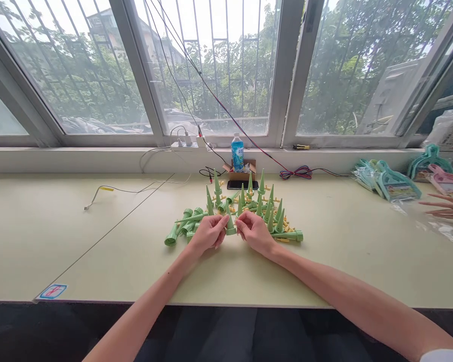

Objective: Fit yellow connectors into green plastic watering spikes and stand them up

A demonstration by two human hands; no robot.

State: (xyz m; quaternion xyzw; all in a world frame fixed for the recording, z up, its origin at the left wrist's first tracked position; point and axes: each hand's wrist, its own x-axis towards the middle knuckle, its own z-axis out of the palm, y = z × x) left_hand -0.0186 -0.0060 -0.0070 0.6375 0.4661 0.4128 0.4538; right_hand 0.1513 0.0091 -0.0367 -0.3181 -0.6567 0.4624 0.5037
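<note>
My left hand (pixel 211 232) is closed on a green plastic cone spike (pixel 230 225) that stands point up in its fingers. Close by on its right, my right hand (pixel 255 232) has thumb and fingers pinched together beside the spike's wide base; whatever they grip is too small to make out. Behind both hands is a cluster of green spikes (pixel 279 224), some upright and others lying down, with small yellow plastic pieces (pixel 286 225) scattered among them. Several more green spikes with ribbed caps (pixel 170 238) lie left of my left hand.
Behind the spikes stand a blue-labelled bottle (pixel 237 153) and a small cardboard box (pixel 242 173), with a dark phone (pixel 242 185) before them. A coiled cable (pixel 296 172) lies right of these. Bagged teal dustpans (pixel 396 182) and another person's hand (pixel 449 207) are at the right.
</note>
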